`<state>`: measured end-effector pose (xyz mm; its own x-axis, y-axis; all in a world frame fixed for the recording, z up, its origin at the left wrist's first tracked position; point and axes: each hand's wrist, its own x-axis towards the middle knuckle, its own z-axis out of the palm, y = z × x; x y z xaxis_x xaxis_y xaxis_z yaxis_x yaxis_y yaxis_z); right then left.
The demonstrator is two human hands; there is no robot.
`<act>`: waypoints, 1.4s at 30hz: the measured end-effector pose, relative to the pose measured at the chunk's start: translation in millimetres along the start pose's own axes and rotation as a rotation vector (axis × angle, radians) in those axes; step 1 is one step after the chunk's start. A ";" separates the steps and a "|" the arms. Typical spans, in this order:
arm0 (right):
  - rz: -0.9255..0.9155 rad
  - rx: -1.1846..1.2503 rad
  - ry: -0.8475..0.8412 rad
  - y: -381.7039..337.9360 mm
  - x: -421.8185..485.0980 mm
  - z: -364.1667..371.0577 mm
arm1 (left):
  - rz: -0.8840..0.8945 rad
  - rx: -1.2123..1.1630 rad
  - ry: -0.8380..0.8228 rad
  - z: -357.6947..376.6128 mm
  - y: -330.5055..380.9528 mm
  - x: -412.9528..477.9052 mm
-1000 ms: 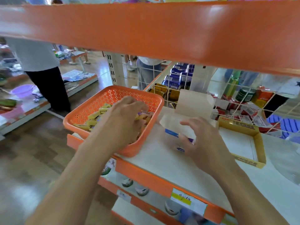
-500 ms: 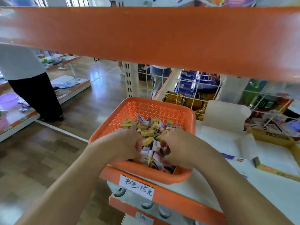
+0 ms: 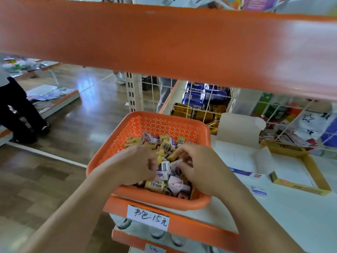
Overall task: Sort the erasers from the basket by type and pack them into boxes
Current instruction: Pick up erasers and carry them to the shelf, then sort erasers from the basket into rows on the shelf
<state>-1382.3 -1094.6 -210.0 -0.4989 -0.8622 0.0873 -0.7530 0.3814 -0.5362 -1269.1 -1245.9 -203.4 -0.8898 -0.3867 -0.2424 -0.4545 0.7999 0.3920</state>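
An orange perforated basket (image 3: 165, 123) sits at the shelf's left end, filled with several small erasers: yellow ones (image 3: 165, 145), white-and-blue ones (image 3: 165, 166) and pink ones (image 3: 175, 182). Both my hands are inside it, over the near half of the pile. My left hand (image 3: 133, 165) curls its fingers round a white eraser (image 3: 162, 175) at its fingertips. My right hand (image 3: 198, 165) pinches a yellow eraser (image 3: 172, 156). To the right stand an open white box (image 3: 237, 156) and a flat yellow box (image 3: 310, 170).
A loose white-and-blue eraser (image 3: 259, 191) lies on the white shelf (image 3: 291, 216) by the boxes. An orange upper shelf edge (image 3: 182, 42) hangs across the top. Cans (image 3: 200, 99) sit behind a wire grid. A person (image 3: 16, 110) stands at far left on the wooden floor.
My right hand left the white box and moved left into the basket beside my left hand. My view shifted left and closer over the basket.
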 end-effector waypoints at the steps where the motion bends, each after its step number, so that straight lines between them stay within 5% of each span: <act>1: -0.006 0.033 0.034 1.0 -2.1 -1.1 | -0.004 -0.006 -0.006 0.9 1.6 -0.2; 11: 0.094 0.542 0.235 28.7 -35.8 -33.2 | -0.002 0.068 0.036 2.2 17.7 -0.2; 16: 0.227 0.711 0.337 62.7 -61.2 -52.9 | 0.126 -0.034 0.380 -10.6 55.2 -9.4; 21: 0.338 0.616 0.315 106.0 -93.9 -56.8 | 0.392 -0.296 0.374 30.8 134.3 -12.7; 25: 0.382 0.503 0.203 138.8 -120.0 -55.9 | 0.476 -0.269 0.379 84.0 171.6 -6.5; 34: 0.464 0.292 0.136 168.5 -137.0 -43.2 | 0.124 -0.359 0.139 138.4 154.6 25.6; 42: 0.466 0.224 0.114 167.0 -134.0 -41.4 | 0.152 -0.190 0.127 139.4 153.0 26.1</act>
<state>-1459.0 -901.6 -276.4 -0.8118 -0.5717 -0.1189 -0.3365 0.6245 -0.7048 -1356.0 -1069.7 -273.5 -0.9411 -0.3327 -0.0598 -0.3044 0.7573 0.5778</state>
